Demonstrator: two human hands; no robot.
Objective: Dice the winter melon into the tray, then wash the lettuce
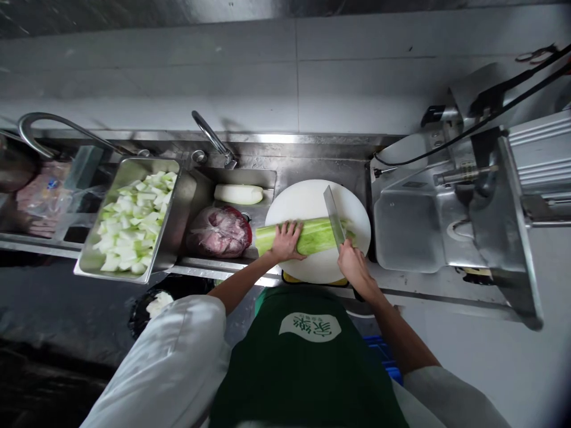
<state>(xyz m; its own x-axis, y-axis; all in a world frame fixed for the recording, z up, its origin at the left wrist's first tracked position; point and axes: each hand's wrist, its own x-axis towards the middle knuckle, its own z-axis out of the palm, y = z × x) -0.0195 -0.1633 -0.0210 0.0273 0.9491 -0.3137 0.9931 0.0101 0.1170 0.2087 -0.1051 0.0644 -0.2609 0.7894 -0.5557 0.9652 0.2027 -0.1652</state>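
A long pale-green piece of winter melon lies across the round white cutting board, its left end reaching past the board's edge. My left hand grips it from above near the middle, fingers over the far side and thumb on the near side. In my right hand is the handle of a cleaver. Its blade stands on edge at the melon's right end, with small green bits just beyond it. Whether the blade has cut in, I cannot tell.
Left of the board, a sink holds a whitish peeled gourd and bagged raw meat. A deep steel pan of cut melon chunks stands farther left. A faucet rises behind; a metal slicing machine stands close on the right.
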